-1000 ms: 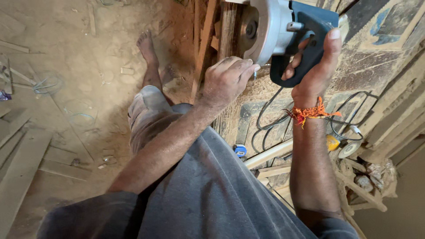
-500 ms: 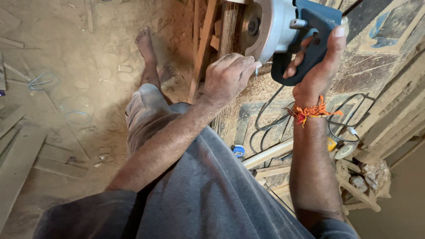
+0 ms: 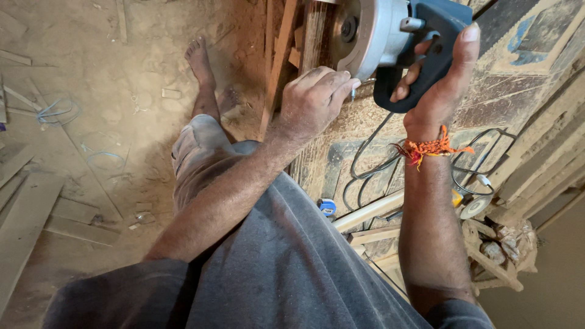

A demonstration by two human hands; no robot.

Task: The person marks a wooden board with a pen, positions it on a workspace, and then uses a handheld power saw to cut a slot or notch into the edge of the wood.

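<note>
1. From where I'm standing, the right hand (image 3: 440,79) is wrapped tight round the dark blue handle of a handheld circular saw with a silver-grey metal body (image 3: 390,36), thumb up along the top. The saw sits at the top of the view, right over the work.

2. The left hand (image 3: 312,100) is curled shut, fingers folded down on a narrow upright reddish-brown wooden strip (image 3: 314,30), knuckles just beside the saw's guard. That's close. I'd slide that hand down the strip, away from the blade line.

3. Can't tell whether the blade is turning or exactly where it meets the wood; the guard hides it.

4. A black power cord (image 3: 365,164) loops over the sawdust-covered patterned board (image 3: 341,158) below the saw. I'd keep it behind the cut so it can't snag.

5. A bare foot (image 3: 200,61) rests on the dusty earth floor (image 3: 91,91) near the strip's base. An offcut dropping there would hurt, so shift it aside.

6. Loose pale wooden planks (image 3: 24,207) lie off to the left, well apart, so nothing to trip the stance.
</note>
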